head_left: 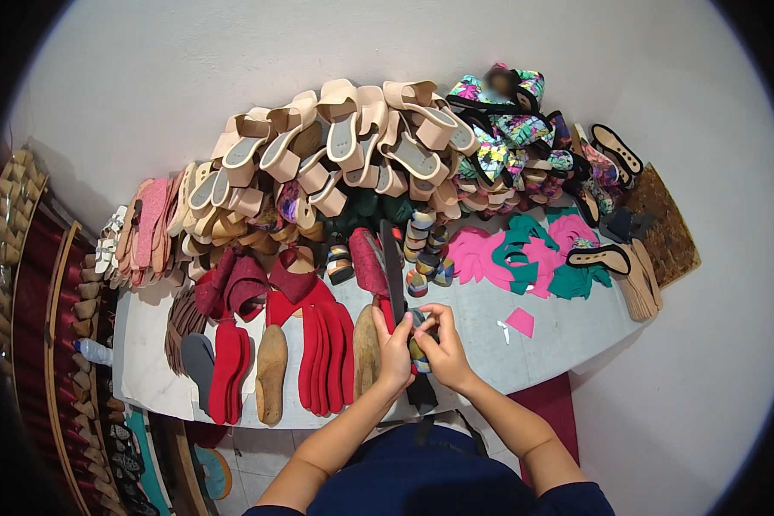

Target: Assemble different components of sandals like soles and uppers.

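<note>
Upright in front of me is a sandal with a dark sole and a textured red upper. My left hand is closed round its lower part. My right hand pinches at a multicoloured heel against the sandal; its fingers partly hide the spot, so I cannot tell whether the heel is joined on. Left of my hands lie a wooden shoe last, red insoles, another wooden last, more red insoles and a grey sole. Patterned heel blocks stand beyond the hands.
Finished beige heeled sandals and floral ones are heaped along the wall. Pink and teal cut pieces lie at right, with a small pink piece nearer. A shelf rack of shoe forms stands at left.
</note>
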Motion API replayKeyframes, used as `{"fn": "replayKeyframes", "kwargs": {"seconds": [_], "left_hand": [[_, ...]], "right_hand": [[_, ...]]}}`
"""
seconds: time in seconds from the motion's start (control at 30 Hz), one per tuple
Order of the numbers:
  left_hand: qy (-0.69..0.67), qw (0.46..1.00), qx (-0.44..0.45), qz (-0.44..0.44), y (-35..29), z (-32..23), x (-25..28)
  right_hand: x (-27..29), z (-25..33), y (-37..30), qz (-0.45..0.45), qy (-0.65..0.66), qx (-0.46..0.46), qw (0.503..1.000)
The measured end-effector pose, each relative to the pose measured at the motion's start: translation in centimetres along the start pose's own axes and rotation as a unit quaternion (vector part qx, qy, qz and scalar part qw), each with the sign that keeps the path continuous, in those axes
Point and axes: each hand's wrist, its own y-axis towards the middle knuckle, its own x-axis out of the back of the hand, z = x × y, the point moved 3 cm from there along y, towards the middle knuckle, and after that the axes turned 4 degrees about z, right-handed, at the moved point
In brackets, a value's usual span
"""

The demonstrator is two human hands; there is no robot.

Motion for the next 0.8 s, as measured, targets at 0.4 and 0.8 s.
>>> {"fn": "replayKeyframes", "kwargs": {"seconds": [0.4,0.8], "left_hand": [[0.003,1.000,-0.013,0.016,0.4,1.7,1.4],[-0.091,0.994,-0.053,0.020,1.0,0.1,0.0]], "right_hand": [[0.1,-0.3,0.1,0.018,0.000,-0.016,1.000],[0.1,0.9,-0.6,-0.153,-0.155,0.065,0.974]]}}
